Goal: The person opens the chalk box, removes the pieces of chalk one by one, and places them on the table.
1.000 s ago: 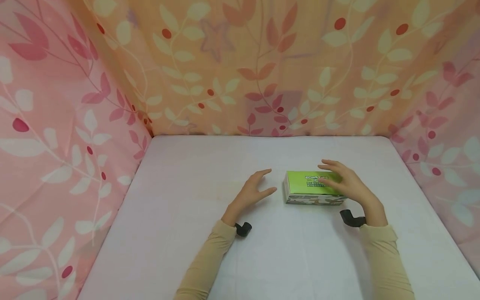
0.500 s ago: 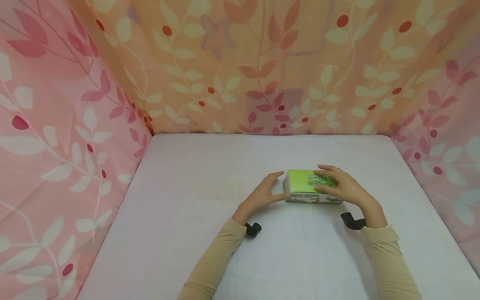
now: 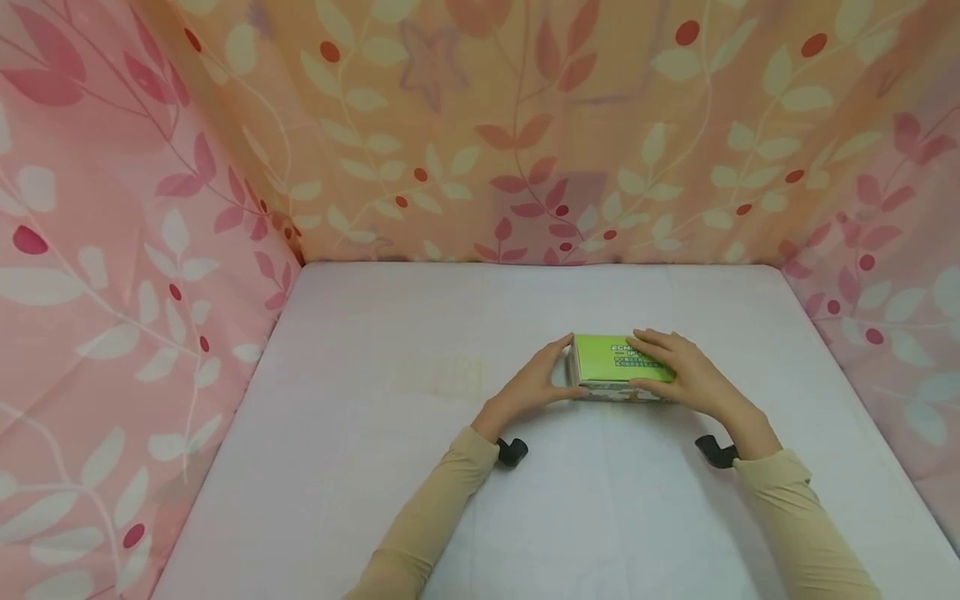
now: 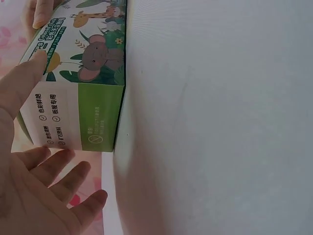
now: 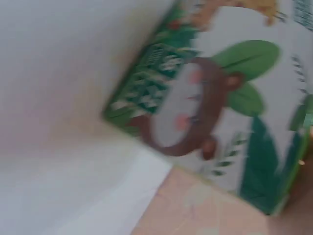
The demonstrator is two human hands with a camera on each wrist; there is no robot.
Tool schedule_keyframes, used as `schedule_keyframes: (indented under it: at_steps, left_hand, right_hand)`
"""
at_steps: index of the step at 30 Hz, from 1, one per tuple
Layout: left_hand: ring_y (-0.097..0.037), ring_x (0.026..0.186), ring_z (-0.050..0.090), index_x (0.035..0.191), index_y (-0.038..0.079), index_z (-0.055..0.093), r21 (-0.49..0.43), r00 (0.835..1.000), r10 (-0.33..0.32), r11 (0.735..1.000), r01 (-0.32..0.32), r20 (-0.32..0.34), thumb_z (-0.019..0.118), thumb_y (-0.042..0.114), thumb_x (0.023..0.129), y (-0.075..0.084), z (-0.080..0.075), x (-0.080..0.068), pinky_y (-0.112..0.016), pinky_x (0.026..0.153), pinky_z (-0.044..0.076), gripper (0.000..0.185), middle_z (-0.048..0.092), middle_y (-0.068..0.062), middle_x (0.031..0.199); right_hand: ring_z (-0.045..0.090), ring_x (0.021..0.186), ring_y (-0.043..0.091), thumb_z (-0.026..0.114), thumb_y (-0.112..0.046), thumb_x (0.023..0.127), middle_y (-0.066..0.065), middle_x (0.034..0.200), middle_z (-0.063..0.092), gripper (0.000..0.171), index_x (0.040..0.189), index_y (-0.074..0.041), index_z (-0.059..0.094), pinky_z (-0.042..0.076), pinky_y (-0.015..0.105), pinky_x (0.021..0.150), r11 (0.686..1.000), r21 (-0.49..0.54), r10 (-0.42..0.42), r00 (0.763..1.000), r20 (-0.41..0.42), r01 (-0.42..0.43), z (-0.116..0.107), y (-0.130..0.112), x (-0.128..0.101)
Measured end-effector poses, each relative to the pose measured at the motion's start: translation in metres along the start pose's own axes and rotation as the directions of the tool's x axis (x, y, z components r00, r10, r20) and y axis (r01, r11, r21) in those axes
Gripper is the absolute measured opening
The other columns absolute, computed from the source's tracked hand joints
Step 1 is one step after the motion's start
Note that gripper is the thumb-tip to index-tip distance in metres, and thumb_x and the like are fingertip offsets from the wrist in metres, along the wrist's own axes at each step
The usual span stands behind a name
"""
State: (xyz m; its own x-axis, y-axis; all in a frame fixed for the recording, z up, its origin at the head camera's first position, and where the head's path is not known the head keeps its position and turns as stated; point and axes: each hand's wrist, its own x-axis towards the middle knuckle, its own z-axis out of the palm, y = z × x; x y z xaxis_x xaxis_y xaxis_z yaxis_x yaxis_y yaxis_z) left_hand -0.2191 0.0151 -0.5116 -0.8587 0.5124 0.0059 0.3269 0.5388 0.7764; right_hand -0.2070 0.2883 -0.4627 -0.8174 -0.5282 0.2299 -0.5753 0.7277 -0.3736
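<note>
Green box (image 3: 611, 369) sits on the white worktop (image 3: 360, 467), roughly mid-surface, in front of the floral curtain (image 3: 525, 125). Left hand (image 3: 534, 385) at the box's left end — fingers fairly straight, thumb on the near side, grip loose. Right hand (image 3: 684, 377) on the box's right end — fingers over the top, thumb on the front, clasping it.

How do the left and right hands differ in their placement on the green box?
The left hand meets the green box at its left end, thumb at the front edge; the right hand lies over the top, fingers spread across the lid, thumb on the front face. Both touch the box, which rests on the white table.
</note>
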Motion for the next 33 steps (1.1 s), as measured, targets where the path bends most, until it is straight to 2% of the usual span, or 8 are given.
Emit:
schedule_keyframes:
  at_steps: [6,15,19,23,27,33]
  left_hand:
    - [-0.011,0.137,0.026,0.148,0.019,0.017,-0.004,1.000,0.015,1.000,-0.015,0.006,0.074,0.049,0.072,-0.001,-0.003,0.006,-0.031,0.110,0.027,0.099,0.030,0.003,0.149]
    - [-0.011,0.134,0.032,0.143,0.017,0.028,-0.043,0.999,0.047,0.998,-0.047,-0.008,0.077,0.048,0.069,-0.003,-0.007,0.008,-0.030,0.109,0.029,0.095,0.038,0.001,0.143]
    - [-0.011,0.133,0.033,0.143,0.017,0.027,-0.048,0.999,0.052,0.997,-0.053,-0.011,0.078,0.046,0.069,-0.003,-0.006,0.008,-0.030,0.109,0.030,0.094,0.040,0.001,0.141]
    - [-0.011,0.133,0.034,0.142,0.016,0.027,-0.053,0.999,0.044,0.998,-0.044,-0.014,0.078,0.045,0.068,-0.003,-0.006,0.009,-0.029,0.109,0.030,0.095,0.040,0.001,0.140]
    - [-0.012,0.132,0.036,0.142,0.014,0.028,-0.070,0.999,0.042,0.997,-0.043,-0.013,0.079,0.045,0.068,-0.002,-0.005,0.009,-0.027,0.108,0.030,0.096,0.041,0.000,0.139]
    - [-0.012,0.132,0.036,0.142,0.014,0.028,-0.076,0.998,0.059,0.995,-0.060,-0.009,0.079,0.044,0.068,-0.003,-0.005,0.010,-0.025,0.108,0.029,0.095,0.040,0.000,0.139]
  right_hand:
    - [0.045,0.121,0.037,0.080,-0.030,0.070,0.015,0.132,0.051,0.069,0.130,-0.010,0.054,0.030,0.055,0.102,0.991,-0.062,-0.128,0.988,-0.090,0.122,0.007,0.008,0.000]
    - [0.048,0.118,0.036,0.080,-0.030,0.069,0.014,0.130,0.053,0.067,0.128,-0.011,0.056,0.035,0.052,0.098,0.981,-0.103,-0.173,0.980,-0.098,0.163,0.005,0.009,0.002]
    - [0.049,0.117,0.036,0.079,-0.031,0.071,0.014,0.130,0.054,0.063,0.126,-0.011,0.058,0.037,0.053,0.094,0.989,-0.068,-0.133,0.989,-0.065,0.129,-0.001,0.006,0.004]
    - [0.049,0.119,0.034,0.077,-0.035,0.074,0.011,0.131,0.054,0.059,0.125,-0.013,0.059,0.039,0.054,0.095,0.999,-0.011,-0.039,0.999,-0.010,0.039,-0.007,0.003,0.007]
    - [0.048,0.121,0.033,0.075,-0.039,0.075,0.007,0.133,0.053,0.058,0.125,-0.014,0.059,0.039,0.054,0.095,1.000,0.011,0.026,0.999,0.035,-0.026,-0.011,0.004,0.007]
    - [0.050,0.120,0.032,0.076,-0.038,0.073,0.007,0.130,0.056,0.057,0.123,-0.015,0.061,0.041,0.053,0.094,0.998,0.038,0.042,0.998,0.036,-0.044,-0.013,0.006,0.008]
